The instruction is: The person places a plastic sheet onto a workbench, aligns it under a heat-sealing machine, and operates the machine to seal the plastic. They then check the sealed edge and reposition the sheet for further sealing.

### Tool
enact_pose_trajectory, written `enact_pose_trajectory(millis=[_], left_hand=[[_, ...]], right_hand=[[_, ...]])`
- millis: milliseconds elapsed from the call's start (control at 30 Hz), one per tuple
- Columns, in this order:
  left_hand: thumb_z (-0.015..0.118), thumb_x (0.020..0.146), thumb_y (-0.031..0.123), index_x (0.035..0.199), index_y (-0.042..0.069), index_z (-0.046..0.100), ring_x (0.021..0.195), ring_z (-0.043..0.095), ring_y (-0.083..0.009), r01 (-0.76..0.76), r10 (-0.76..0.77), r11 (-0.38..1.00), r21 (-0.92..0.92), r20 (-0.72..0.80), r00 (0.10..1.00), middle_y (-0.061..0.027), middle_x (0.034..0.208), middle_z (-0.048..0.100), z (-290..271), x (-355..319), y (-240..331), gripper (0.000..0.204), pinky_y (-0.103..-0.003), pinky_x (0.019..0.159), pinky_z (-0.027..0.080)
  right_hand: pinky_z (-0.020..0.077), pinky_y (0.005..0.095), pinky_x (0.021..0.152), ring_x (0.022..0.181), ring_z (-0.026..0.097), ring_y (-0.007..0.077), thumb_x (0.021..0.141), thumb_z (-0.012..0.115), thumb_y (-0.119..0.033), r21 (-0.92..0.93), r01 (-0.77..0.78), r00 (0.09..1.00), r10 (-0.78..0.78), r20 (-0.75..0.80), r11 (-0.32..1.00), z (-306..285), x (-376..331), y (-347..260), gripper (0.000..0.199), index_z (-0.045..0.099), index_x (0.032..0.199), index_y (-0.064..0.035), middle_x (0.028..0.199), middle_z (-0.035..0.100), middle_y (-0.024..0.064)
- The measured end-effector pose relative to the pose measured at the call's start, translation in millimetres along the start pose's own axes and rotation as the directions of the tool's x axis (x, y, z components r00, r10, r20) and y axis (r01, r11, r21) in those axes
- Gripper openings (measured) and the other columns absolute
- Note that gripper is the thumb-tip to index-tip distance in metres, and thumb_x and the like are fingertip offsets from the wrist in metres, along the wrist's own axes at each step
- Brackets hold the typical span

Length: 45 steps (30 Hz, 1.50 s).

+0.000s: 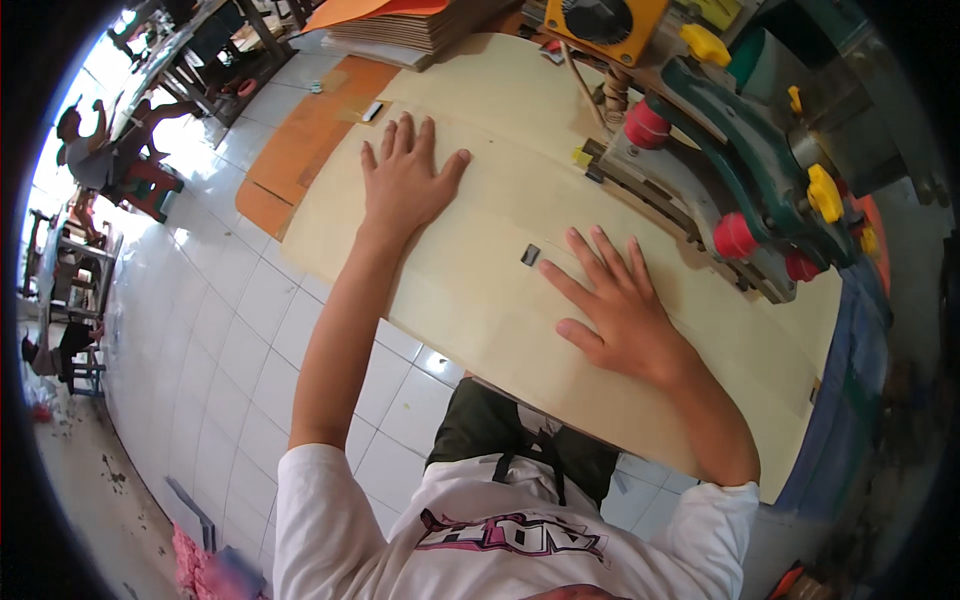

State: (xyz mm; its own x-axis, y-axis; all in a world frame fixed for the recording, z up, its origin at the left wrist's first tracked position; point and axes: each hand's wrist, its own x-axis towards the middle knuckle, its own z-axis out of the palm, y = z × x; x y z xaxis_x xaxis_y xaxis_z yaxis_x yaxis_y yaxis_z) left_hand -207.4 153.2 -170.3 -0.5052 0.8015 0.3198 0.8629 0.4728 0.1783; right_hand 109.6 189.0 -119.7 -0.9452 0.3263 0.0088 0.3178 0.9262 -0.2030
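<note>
A large cream-coloured sheet (470,290) lies across the work table before me. My left hand (408,185) rests on its left part, palm down, fingers spread, holding nothing. To the right and nearer my body, my right hand (625,315) also lies on the sheet with its fingers apart. Just beyond that hand's index fingertip sits a small dark rectangular piece (530,255). Past my left fingertips, a small white-and-black piece (373,111) lies near the sheet's far left edge.
A green machine (735,150) with red rollers and yellow knobs stands over the table's far right side. Behind are a yellow-orange housing (605,25) and a stack of sheets (400,35). An orange board (310,140) borders the left. A person (95,150) sits far left.
</note>
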Motion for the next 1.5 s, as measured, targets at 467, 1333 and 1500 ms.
enact_pose_trajectory(millis=[467,1333,1500], left_hand=[[0.045,0.095,0.059,0.149,0.005,0.042,0.149,0.024,-0.0379,-0.001,0.003,0.998,-0.068,0.022,1.0,-0.0254,0.157,0.031,-6,-2,3,0.077,-0.06,0.119,0.01],[0.062,0.087,0.017,0.111,0.006,0.071,0.118,0.057,-0.0346,-0.581,0.613,0.639,-0.504,-0.123,0.78,-0.0173,0.122,0.064,-22,-25,99,0.028,-0.047,0.106,0.039],[0.062,0.086,0.017,0.11,0.006,0.071,0.118,0.057,-0.0349,-0.571,0.605,0.643,-0.51,-0.12,0.787,-0.018,0.122,0.064,-24,-26,100,0.028,-0.047,0.105,0.039]], right_hand=[[0.0094,0.066,0.117,0.149,0.018,0.0417,0.095,0.057,-0.043,0.015,0.018,0.999,-0.017,-0.04,1.0,0,-5,1,0.062,0.04,0.153,-0.0249,0.162,0.023,0.0173],[0.0128,0.0683,0.115,0.148,0.023,0.0425,0.098,0.048,-0.051,-0.033,0.055,0.982,-0.06,-0.181,0.998,18,-11,12,0.061,0.042,0.151,-0.0226,0.16,0.028,0.0202],[0.0156,0.0599,0.119,0.15,0.021,0.0369,0.099,0.047,-0.052,0.013,0.012,0.998,-0.011,-0.06,1.0,-14,-33,11,0.063,0.038,0.153,-0.0204,0.16,0.025,0.0195]])
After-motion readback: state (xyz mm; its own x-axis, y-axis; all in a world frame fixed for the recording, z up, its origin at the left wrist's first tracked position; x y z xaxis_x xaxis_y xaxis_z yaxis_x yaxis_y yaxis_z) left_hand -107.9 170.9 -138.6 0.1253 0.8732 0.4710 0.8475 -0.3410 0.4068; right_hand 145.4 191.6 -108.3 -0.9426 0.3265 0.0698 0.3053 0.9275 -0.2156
